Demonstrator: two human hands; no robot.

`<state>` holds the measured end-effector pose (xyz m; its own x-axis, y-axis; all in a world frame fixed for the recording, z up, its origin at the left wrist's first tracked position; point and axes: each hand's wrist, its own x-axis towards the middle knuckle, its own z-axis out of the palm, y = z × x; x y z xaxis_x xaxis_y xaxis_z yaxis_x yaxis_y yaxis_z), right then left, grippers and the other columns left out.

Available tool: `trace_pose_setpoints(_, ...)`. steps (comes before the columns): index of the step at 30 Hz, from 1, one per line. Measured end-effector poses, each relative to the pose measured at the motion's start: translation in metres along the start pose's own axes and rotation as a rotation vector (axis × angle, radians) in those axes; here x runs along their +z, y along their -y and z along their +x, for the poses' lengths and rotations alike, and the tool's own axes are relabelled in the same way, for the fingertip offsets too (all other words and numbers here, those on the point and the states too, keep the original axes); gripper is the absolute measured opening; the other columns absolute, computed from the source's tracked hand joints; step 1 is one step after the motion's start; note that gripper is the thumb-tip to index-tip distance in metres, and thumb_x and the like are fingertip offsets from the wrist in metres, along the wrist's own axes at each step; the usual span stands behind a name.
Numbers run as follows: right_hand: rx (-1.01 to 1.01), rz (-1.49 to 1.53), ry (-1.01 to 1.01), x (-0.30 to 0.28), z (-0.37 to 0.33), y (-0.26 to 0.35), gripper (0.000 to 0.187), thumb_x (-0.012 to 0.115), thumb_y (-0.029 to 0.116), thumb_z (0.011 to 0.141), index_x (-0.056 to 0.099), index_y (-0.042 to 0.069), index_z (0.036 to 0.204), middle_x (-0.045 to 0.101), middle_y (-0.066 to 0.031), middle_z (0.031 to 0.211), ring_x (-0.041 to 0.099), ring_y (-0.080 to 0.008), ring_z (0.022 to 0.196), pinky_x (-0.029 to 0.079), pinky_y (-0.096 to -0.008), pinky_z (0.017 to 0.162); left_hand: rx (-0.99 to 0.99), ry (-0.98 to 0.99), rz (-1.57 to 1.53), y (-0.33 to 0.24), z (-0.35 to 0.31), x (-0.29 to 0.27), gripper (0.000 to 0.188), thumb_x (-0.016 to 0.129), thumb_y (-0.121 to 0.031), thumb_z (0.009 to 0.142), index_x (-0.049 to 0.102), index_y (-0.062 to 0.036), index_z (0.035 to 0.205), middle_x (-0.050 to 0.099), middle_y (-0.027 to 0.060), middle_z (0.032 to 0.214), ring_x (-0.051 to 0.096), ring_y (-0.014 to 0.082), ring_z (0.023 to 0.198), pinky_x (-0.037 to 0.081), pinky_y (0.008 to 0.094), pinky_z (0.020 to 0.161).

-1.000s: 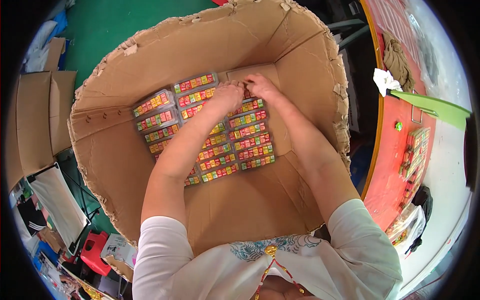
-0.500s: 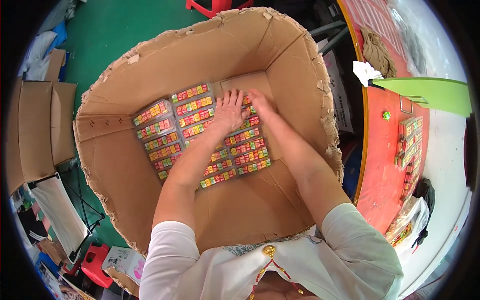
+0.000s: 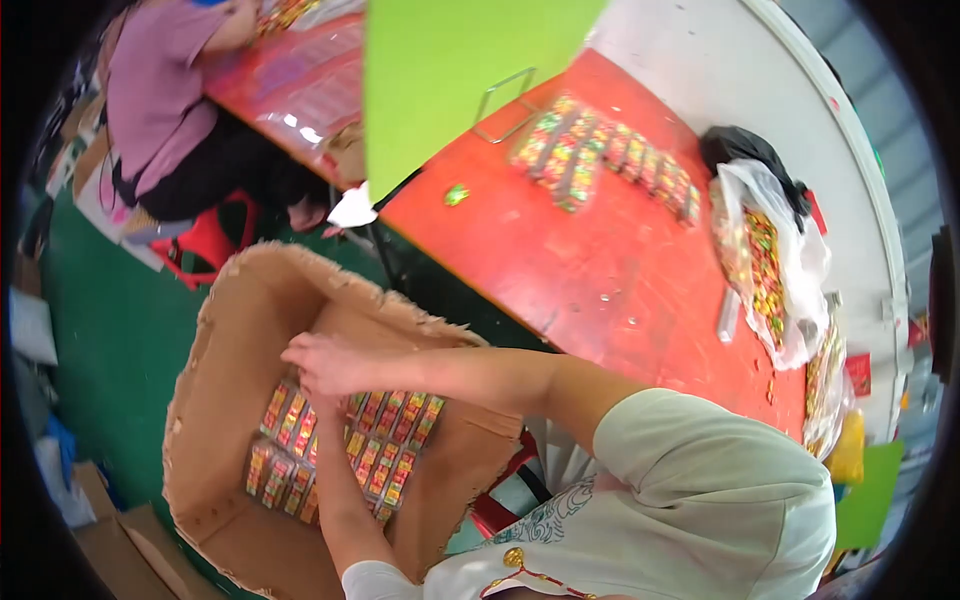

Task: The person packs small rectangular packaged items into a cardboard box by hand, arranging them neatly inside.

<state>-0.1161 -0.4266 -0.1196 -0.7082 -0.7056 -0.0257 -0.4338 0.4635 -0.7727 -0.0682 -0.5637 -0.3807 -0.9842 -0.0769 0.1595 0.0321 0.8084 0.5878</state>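
Inside a large, torn-edged cardboard box [image 3: 225, 345] lie rows of clear packs [image 3: 292, 420] filled with small red, yellow and green pieces. Over the far end of these rows is my right hand [image 3: 325, 362], its fingers loosely stretched out with nothing seen in them. My left hand [image 3: 322, 402] reaches in below it, beside the packs. The right hand covers most of the left, so its fingers are hidden. Some packs are hidden behind my left forearm.
To the right stands a red-topped table [image 3: 630, 290] with more packs [image 3: 570, 150] in rows and a plastic bag [image 3: 765, 260] of colourful pieces. A green panel [image 3: 450, 80] rises from the table. Another person [image 3: 160, 100] sits at the far left beside a red stool [image 3: 205, 245].
The view has swung right, bringing the table and a seated person into sight. My hands have drawn together, the right one now overlapping the left. The packs still lie in the box.
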Motion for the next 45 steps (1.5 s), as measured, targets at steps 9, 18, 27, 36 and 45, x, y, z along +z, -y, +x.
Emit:
trace_pose_setpoints(9, -0.266, -0.463, -0.778, -0.266, -0.185, -0.014, 0.032, 0.054, 0.012, 0.086, 0.054, 0.005, 0.117, 0.053, -0.0157, 0.121, 0.048, -0.0347, 0.114, 0.04, -0.0438, 0.096, -0.137, -0.445, -0.165, -0.222, 0.023, -0.176, 0.055, 0.052, -0.02, 0.09, 0.032, 0.0014, 0.137, 0.037, 0.0212, 0.137, 0.037, 0.0338, 0.127, 0.032, 0.0405, 0.103)
trace_pose_setpoints(18, 0.128, -0.396, -1.029, -0.358, -0.241, -0.146, 0.028, 0.055, 0.014, 0.084, 0.058, 0.004, 0.11, 0.054, -0.0163, 0.116, 0.051, -0.0348, 0.11, 0.042, -0.0425, 0.093, -0.311, 0.506, -1.337, -0.487, 0.074, -0.121, 0.052, 0.047, -0.015, 0.091, 0.029, 0.0033, 0.136, 0.062, 0.0146, 0.081, 0.059, 0.0202, 0.055, 0.045, 0.0284, 0.046)
trace_pose_setpoints(27, 0.267, -0.181, -1.066, -0.354, -0.25, -0.155, 0.03, 0.055, 0.02, 0.085, 0.06, 0.005, 0.11, 0.053, -0.0158, 0.114, 0.049, -0.0355, 0.11, 0.041, -0.0447, 0.092, -0.494, 0.671, -1.418, -0.537, 0.117, -0.043, 0.06, 0.041, -0.013, 0.092, 0.01, -0.0086, 0.143, 0.062, 0.0194, 0.087, 0.061, 0.0271, 0.056, 0.049, 0.035, 0.046)
trace_pose_setpoints(36, 0.408, -0.302, -1.147, -0.352, -0.258, -0.153, 0.047, 0.057, 0.025, 0.083, 0.047, 0.005, 0.124, 0.051, -0.0183, 0.117, 0.048, -0.0382, 0.111, 0.04, -0.0527, 0.09, -0.466, 0.716, -1.153, -0.55, 0.108, -0.042, 0.05, 0.042, -0.014, 0.092, 0.023, -0.0065, 0.138, 0.058, 0.0156, 0.078, 0.058, 0.0222, 0.049, 0.044, 0.0296, 0.037)
trace_pose_setpoints(45, 0.629, -0.317, -0.801, -0.34, -0.27, -0.142, 0.053, 0.052, 0.029, 0.084, 0.043, 0.007, 0.131, 0.053, -0.0203, 0.115, 0.05, -0.0385, 0.11, 0.042, -0.053, 0.088, -0.422, 0.921, -1.104, -0.579, 0.095, -0.035, 0.06, 0.037, -0.009, 0.089, 0.017, -0.013, 0.145, 0.056, 0.015, 0.075, 0.051, 0.0169, 0.038, 0.036, 0.0269, 0.029)
